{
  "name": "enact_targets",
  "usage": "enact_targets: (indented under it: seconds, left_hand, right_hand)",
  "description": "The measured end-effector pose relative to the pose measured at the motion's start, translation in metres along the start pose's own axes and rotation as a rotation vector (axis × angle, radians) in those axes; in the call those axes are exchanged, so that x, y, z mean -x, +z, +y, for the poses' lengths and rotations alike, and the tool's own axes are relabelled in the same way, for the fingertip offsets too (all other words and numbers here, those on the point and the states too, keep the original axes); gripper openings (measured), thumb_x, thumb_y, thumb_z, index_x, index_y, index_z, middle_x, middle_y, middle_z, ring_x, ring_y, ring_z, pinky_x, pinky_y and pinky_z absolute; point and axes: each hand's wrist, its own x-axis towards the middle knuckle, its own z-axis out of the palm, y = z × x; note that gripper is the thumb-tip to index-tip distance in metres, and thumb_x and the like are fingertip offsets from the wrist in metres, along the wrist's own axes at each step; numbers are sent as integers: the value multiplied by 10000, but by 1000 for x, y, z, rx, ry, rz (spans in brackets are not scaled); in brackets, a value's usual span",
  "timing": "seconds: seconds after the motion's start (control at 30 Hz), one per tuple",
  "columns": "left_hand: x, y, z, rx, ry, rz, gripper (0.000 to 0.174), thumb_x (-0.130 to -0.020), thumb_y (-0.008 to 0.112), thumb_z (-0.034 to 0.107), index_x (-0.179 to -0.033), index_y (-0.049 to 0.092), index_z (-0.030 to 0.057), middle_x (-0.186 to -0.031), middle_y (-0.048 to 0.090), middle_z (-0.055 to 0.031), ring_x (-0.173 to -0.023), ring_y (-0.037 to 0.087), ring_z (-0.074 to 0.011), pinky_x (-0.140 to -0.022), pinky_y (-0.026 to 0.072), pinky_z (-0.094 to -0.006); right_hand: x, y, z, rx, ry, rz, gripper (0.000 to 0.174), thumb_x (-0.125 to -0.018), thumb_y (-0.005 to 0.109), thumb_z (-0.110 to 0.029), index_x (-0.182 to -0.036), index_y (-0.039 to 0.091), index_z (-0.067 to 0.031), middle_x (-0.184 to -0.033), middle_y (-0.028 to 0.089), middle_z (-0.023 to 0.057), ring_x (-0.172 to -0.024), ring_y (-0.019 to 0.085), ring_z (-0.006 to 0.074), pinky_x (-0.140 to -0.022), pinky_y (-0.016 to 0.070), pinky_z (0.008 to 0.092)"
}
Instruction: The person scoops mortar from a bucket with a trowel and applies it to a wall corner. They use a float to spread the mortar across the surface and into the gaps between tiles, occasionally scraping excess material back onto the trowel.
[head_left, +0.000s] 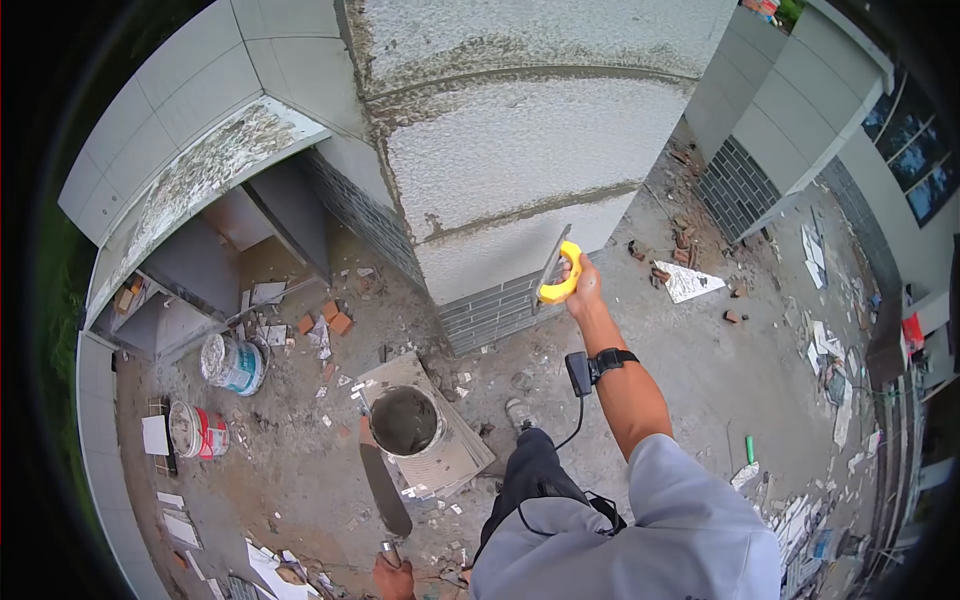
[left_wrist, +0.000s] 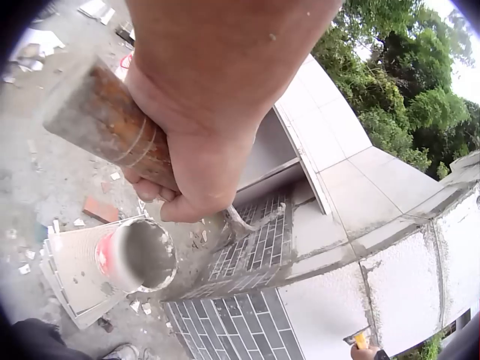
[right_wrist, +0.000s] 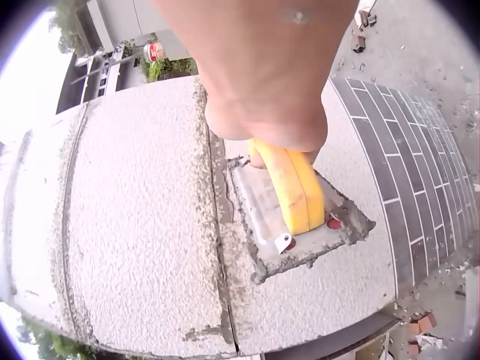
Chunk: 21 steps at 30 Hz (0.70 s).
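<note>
My right hand (head_left: 585, 285) grips the yellow handle of a plastering trowel (head_left: 560, 272) at the lower part of a white, rough-textured pillar (head_left: 530, 150). In the right wrist view, the trowel's plate (right_wrist: 262, 199), edged with wet mortar, lies over the panel beside a horizontal seam. Low at the front, my left hand (head_left: 393, 580) holds a second trowel by its worn wooden handle (left_wrist: 124, 124). Its long grey blade (head_left: 385, 490) points toward a bucket of grey mortar (head_left: 405, 420). That bucket stands on stacked tiles (head_left: 465, 455) to the left of my feet.
Two more buckets, one white and blue (head_left: 232, 365) and one white and red (head_left: 200, 432), stand to the left. Behind them is a counter (head_left: 215, 160) with open compartments. Brick pieces (head_left: 685, 245) and broken tile (head_left: 690, 282) litter the concrete on the right.
</note>
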Motion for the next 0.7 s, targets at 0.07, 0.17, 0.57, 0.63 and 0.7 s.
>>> enact_targets:
  seconds: [0.07,0.17,0.57,0.63,0.7]
  left_hand:
    - [4,-2,-1,-37,-59,-111,693,-840,665,297,-1413,387,26,-1179,580,-252,-1047,556,-423,-886,466,-483]
    - [-5,-16,3,-102,-172,-283,732,-869,621,334,-1459,336,7,-1374,456,-293,-1244,444,-451,-1020,389,-507]
    - [-54,-57,69,-195,-136,-142,580,-815,680,237,-1282,525,-71,-1003,658,-292,-940,629,-447,-829,492,-494]
    - [-61,-65,93,-97,-121,-157,577,-815,680,235,-1284,527,-65,-1015,656,-292,-950,627,-446,-832,488,-493]
    - [-71,-67,94,-22,-129,-196,564,-810,687,228,-1288,542,-34,-1058,650,-294,-980,626,-439,-841,484,-486]
  right_hand:
    - [-27,-21,-48,-43,-35,14,291,-1037,380,-315,-1087,535,-74,-738,547,22,-578,502,113,-555,465,296]
    - [-82,-61,-104,-41,-83,84,304,-1037,370,-325,-1105,526,-73,-735,547,18,-575,491,100,-558,458,280]
    - [-114,-37,-122,-20,-108,45,299,-1040,363,-325,-1094,510,-71,-716,516,6,-544,474,74,-517,444,253]
    - [-89,-17,-102,24,-99,32,293,-1038,372,-328,-1104,515,-81,-713,509,-4,-544,469,69,-516,442,254]
    - [-67,2,-81,50,-81,8,291,-1038,378,-327,-1107,524,-85,-709,505,-9,-545,469,69,-517,440,258]
